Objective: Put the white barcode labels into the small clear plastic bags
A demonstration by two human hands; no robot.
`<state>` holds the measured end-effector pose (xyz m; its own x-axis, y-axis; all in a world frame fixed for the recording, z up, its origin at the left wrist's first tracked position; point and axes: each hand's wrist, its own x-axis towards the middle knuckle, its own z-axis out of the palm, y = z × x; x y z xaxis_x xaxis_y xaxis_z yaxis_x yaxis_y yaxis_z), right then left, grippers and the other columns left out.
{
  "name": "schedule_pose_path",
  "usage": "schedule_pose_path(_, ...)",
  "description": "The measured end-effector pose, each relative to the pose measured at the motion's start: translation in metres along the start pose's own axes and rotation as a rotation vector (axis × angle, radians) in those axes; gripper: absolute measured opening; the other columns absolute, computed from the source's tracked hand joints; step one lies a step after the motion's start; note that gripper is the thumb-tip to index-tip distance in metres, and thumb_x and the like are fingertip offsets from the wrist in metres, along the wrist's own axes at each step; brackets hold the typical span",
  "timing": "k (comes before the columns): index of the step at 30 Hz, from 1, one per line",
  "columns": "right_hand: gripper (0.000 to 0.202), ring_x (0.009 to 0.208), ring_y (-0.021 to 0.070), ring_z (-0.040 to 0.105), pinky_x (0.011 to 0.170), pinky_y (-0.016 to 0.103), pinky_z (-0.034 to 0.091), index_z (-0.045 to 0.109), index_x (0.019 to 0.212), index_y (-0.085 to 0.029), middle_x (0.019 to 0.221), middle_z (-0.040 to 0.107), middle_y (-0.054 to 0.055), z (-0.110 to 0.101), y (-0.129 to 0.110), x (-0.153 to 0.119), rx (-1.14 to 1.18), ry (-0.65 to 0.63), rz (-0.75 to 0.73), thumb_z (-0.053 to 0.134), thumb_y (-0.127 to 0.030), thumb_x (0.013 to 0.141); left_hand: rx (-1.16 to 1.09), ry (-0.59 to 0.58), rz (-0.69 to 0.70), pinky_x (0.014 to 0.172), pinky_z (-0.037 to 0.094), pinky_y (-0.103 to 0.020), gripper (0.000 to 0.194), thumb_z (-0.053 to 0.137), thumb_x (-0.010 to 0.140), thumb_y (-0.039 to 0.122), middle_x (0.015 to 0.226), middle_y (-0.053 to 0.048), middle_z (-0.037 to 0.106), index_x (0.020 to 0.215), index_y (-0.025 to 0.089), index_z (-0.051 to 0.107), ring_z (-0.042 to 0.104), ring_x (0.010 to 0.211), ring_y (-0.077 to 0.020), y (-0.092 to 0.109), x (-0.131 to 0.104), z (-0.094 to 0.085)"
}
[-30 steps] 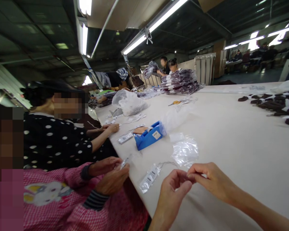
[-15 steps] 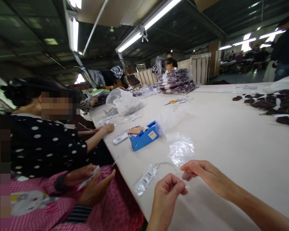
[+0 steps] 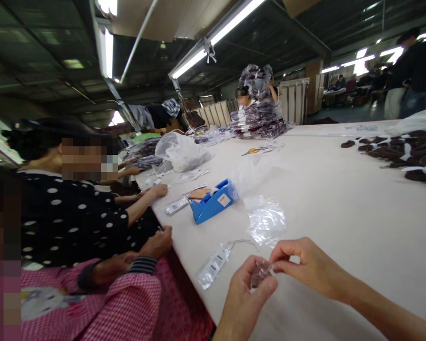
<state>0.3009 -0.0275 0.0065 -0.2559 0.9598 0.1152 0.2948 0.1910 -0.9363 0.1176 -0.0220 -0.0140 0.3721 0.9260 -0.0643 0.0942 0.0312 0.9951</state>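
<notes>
Vs half a second ago: left hand (image 3: 246,296) and right hand (image 3: 305,267) have closed the gap and now meet over the near table edge; before they were apart and the piece between them wasn't visible. Now a small clear plastic piece (image 3: 260,273) shows between them, left thumb and forefinger pinching its lower part, right thumb and forefinger pinching its right edge, the other fingers curled in. It sits just above the white table (image 3: 341,208), right of the barcode hangtag (image 3: 213,265), which lies flat with its string trailing toward the crumpled clear bag (image 3: 266,221). The neighbour in the pink checked sleeve (image 3: 135,303) dropped both hands to the table edge and no longer holds a tag. At the far end a person now lifts a bundle of bagged goods (image 3: 256,80) above the stack (image 3: 257,121); earlier it was lower. Counts: one blue tape dispenser (image 3: 213,201), one hangtag near the hands, one more tag (image 3: 176,205) by the dispenser, one pair of yellow-handled scissors (image 3: 253,150), one large white plastic bag (image 3: 182,150), two seated neighbours on the left. Dark pieces (image 3: 401,154) at far right: a row of many, too blurred to count.
</notes>
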Motion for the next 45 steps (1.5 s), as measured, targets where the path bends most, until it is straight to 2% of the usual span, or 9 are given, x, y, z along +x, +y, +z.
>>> schedule_pose_path(5, 0.008, 0.069, 0.0154, 0.064, 0.063, 0.024, 0.044, 0.068, 0.087, -0.022, 0.073, 0.073, -0.003, -0.001, 0.0, -0.002, -0.015, -0.01, -0.012, 0.062, -0.026, 0.082, 0.122, 0.084, 0.055, 0.078, 0.043, -0.027, 0.021, 0.061, 0.084, 0.033, 0.075, -0.003, 0.068, 0.073, 0.017, 0.071, 0.06, 0.079, -0.0186, 0.004, -0.004, 0.0)
schedule_pose_path(10, 0.019, 0.075, 0.0167, 0.065, 0.063, 0.025, 0.044, 0.065, 0.103, -0.024, 0.078, 0.073, -0.002, -0.001, 0.002, -0.002, 0.03, 0.039, 0.026, 0.055, -0.031, 0.088, 0.03, 0.175, 0.019, 0.076, 0.046, -0.027, 0.024, 0.066, 0.08, 0.036, 0.072, -0.004, 0.072, 0.069, 0.017, 0.075, 0.061, 0.077, -0.0198, 0.004, -0.006, -0.003)
schedule_pose_path(15, 0.027, 0.074, 0.0168, 0.064, 0.064, 0.026, 0.045, 0.065, 0.103, -0.021, 0.079, 0.071, 0.0, -0.001, -0.001, -0.005, 0.088, -0.011, 0.064, 0.06, -0.042, 0.086, -0.004, 0.234, 0.019, 0.071, 0.043, -0.024, 0.029, 0.063, 0.083, 0.037, 0.067, -0.003, 0.069, 0.066, 0.016, 0.074, 0.057, 0.07, -0.0162, 0.004, -0.01, 0.0)
schedule_pose_path(19, 0.024, 0.076, 0.0174, 0.064, 0.068, 0.027, 0.047, 0.067, 0.094, -0.018, 0.081, 0.072, 0.002, 0.008, 0.001, -0.004, 0.228, -0.072, 0.085, 0.069, -0.037, 0.08, 0.018, 0.243, 0.05, 0.07, 0.042, -0.024, 0.032, 0.058, 0.086, 0.038, 0.067, -0.002, 0.066, 0.068, 0.016, 0.073, 0.056, 0.07, -0.0158, 0.005, -0.009, 0.003)
schedule_pose_path(24, 0.017, 0.078, 0.0184, 0.065, 0.074, 0.029, 0.049, 0.067, 0.078, -0.016, 0.079, 0.071, 0.003, 0.016, 0.008, 0.001, 0.427, -0.033, 0.051, 0.06, -0.03, 0.086, 0.063, 0.144, 0.076, 0.071, 0.043, -0.024, 0.034, 0.055, 0.088, 0.037, 0.067, -0.002, 0.065, 0.068, 0.016, 0.073, 0.057, 0.071, -0.0166, 0.009, -0.007, 0.003)
schedule_pose_path(29, 0.017, 0.065, 0.0132, 0.054, 0.059, 0.024, 0.04, 0.066, 0.076, -0.017, 0.068, 0.064, -0.002, 0.016, 0.012, 0.002, 0.225, 0.083, 0.091, 0.061, -0.031, 0.085, 0.028, 0.255, 0.069, 0.077, 0.045, -0.025, 0.021, 0.063, 0.083, 0.033, 0.08, -0.004, 0.073, 0.083, 0.018, 0.077, 0.061, 0.079, -0.0187, 0.01, -0.008, 0.0)
schedule_pose_path(32, 0.019, 0.063, 0.012, 0.05, 0.057, 0.024, 0.038, 0.065, 0.075, -0.018, 0.066, 0.06, -0.003, 0.016, 0.01, 0.001, 0.157, 0.089, 0.088, 0.06, -0.032, 0.085, -0.063, 0.314, 0.053, 0.078, 0.045, -0.025, 0.015, 0.068, 0.078, 0.03, 0.078, -0.003, 0.073, 0.077, 0.017, 0.076, 0.06, 0.079, -0.0179, 0.009, -0.007, 0.002)
schedule_pose_path(37, 0.019, 0.064, 0.012, 0.051, 0.059, 0.024, 0.038, 0.065, 0.073, -0.018, 0.067, 0.061, -0.003, 0.018, 0.005, -0.001, 0.149, 0.07, 0.083, 0.06, -0.031, 0.085, -0.239, 0.318, 0.018, 0.071, 0.041, -0.019, 0.02, 0.074, 0.073, 0.024, 0.06, 0.003, 0.062, 0.058, 0.016, 0.064, 0.053, 0.067, -0.0107, 0.007, -0.008, 0.008)
schedule_pose_path(45, 0.018, 0.069, 0.0136, 0.054, 0.062, 0.024, 0.04, 0.065, 0.074, -0.018, 0.07, 0.063, -0.002, 0.012, 0.002, -0.003, 0.125, 0.041, 0.078, 0.058, -0.029, 0.086, -0.344, 0.282, 0.005, 0.069, 0.042, -0.023, 0.02, 0.072, 0.075, 0.028, 0.063, 0.0, 0.065, 0.062, 0.014, 0.066, 0.054, 0.065, -0.0118, -0.001, -0.009, 0.01)
